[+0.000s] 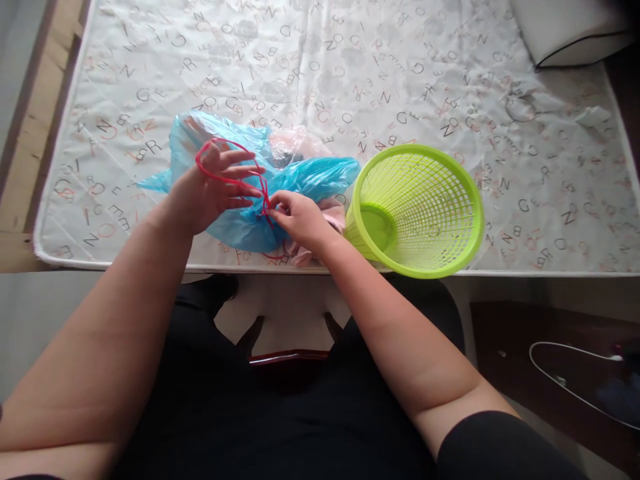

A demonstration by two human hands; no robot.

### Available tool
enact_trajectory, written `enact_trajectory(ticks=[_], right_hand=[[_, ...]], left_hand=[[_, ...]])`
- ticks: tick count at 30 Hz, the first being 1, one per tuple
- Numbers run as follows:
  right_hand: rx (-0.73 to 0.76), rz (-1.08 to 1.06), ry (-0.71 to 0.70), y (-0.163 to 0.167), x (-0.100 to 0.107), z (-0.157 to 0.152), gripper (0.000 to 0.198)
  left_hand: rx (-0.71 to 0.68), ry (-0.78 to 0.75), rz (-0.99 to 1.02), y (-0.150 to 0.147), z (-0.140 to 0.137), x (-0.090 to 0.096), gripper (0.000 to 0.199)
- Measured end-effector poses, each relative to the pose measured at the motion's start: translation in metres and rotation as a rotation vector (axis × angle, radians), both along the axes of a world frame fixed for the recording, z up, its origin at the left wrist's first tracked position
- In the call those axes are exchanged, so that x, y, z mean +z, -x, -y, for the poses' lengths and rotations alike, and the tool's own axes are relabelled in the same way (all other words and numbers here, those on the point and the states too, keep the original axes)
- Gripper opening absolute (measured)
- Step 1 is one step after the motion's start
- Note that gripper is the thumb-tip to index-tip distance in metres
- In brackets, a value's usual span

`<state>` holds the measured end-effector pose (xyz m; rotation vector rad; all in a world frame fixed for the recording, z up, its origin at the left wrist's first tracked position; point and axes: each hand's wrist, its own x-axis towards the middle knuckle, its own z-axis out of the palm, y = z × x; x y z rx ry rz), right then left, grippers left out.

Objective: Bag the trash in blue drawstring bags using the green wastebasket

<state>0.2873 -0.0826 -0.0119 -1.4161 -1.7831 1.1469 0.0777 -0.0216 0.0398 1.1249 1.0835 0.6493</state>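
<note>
A red string (263,175) is looped around the thumb and fingers of my left hand (215,183), which is spread open. My right hand (299,217) pinches the same red string between thumb and fingertips, just to the right of the left fingers. Beneath both hands lies a crumpled blue plastic bag (315,175), partly covered by them. A clear, pinkish plastic bag (297,143) rests behind the blue one. Some pink cloth (334,213) shows under and beside my right hand, mostly hidden.
A lime-green plastic basket (417,267) lies tilted to the right, its opening facing up and right. Everything sits on a mattress (320,80) printed with letters, its front edge near my lap. A white box-like object (570,33) stands at the back right. A white cable (537,367) hangs lower right.
</note>
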Motion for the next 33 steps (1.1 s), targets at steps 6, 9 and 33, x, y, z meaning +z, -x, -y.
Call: enact_trajectory(ticks=[6, 9, 33], right_hand=[[-0.231, -0.152, -0.106, -0.004, -0.007, -0.005, 0.009], [-0.309, -0.222, -0.107, -0.004, -0.011, -0.006, 0.011], [-0.22, -0.07, 0.055, -0.012, -0.001, -0.003, 0.014]], left_hand=[[0.681, -0.005, -0.273, 0.008, -0.022, -0.018, 0.015], [0.525, -0.132, -0.337, -0.001, -0.015, -0.019, 0.02], [0.886, -0.817, -0.632, 0.048, -0.039, -0.024, 0.04]])
